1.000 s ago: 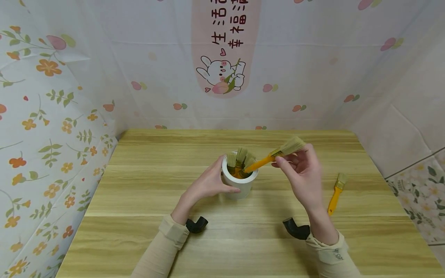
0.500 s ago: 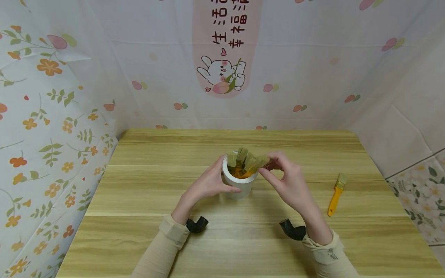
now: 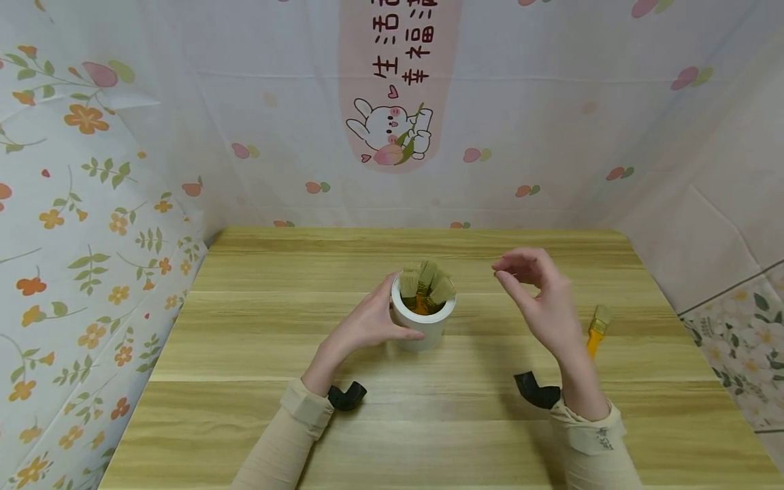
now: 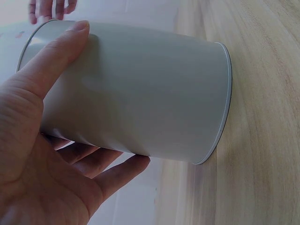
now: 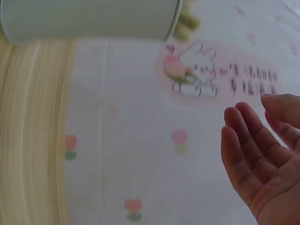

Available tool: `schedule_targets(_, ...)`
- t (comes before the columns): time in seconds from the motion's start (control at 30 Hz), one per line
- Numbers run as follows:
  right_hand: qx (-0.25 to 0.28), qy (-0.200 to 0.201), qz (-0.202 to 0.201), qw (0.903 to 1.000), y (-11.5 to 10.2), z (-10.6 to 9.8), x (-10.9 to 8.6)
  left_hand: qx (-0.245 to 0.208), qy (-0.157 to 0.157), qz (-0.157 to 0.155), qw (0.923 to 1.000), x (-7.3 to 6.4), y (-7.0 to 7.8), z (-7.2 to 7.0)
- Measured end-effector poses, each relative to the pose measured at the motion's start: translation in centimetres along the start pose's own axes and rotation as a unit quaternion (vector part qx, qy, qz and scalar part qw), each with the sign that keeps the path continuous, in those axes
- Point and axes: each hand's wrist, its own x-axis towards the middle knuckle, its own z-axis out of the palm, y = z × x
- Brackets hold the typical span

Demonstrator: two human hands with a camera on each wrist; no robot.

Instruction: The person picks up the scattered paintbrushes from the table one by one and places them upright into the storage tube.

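Observation:
A white cylindrical pot point(image 3: 422, 333) stands upright on the wooden table, with several paintbrushes point(image 3: 424, 279) in it, bristles up and orange handles down inside. My left hand point(image 3: 366, 320) grips the pot from its left side; in the left wrist view the thumb point(image 4: 61, 54) lies along the wall and the other fingers reach round beneath. Held in the air to the right of the pot, my right hand point(image 3: 539, 299) has loosely bent fingers and nothing between them. Partly behind the right wrist, one more paintbrush point(image 3: 598, 327) with an orange handle lies on the table.
The wooden table point(image 3: 257, 327) meets a printed cloth backdrop point(image 3: 275, 150) behind, and cloth also hangs at both sides. Black curved pieces are fixed at the left wrist point(image 3: 347, 396) and the right wrist point(image 3: 537, 391).
My right hand lowered a paintbrush into the pot, let go of it and drew back to the right. The left hand and the pot stayed in place.

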Motion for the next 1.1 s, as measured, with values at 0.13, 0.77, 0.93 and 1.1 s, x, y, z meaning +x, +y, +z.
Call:
schedule_targets(0.13, -0.012, 0.03, 0.045, 0.9985, 1.8, -1.7, 0.3, 0.002, 0.002, 0.0, 1.0, 0.0, 0.0, 0.0)
schedule_targets(0.77, -0.067, 0.008, 0.249, 0.9662, 9.6, -10.1, -1.6, 0.015, 0.006, -0.01, 0.9998, -0.1, -0.2, 0.0)
schedule_targets(0.93, -0.086, -0.064, 0.319, 0.9416, 10.7, -11.4, -2.3, 0.014, 0.004, -0.017, 0.9998, -0.1, -0.2, 0.1)
schedule_targets(1.1, -0.099, -0.144, 0.374, 0.9108, 12.2, -12.9, -2.9, 0.012, 0.002, -0.015, 0.9998, -0.1, -0.1, 0.1)
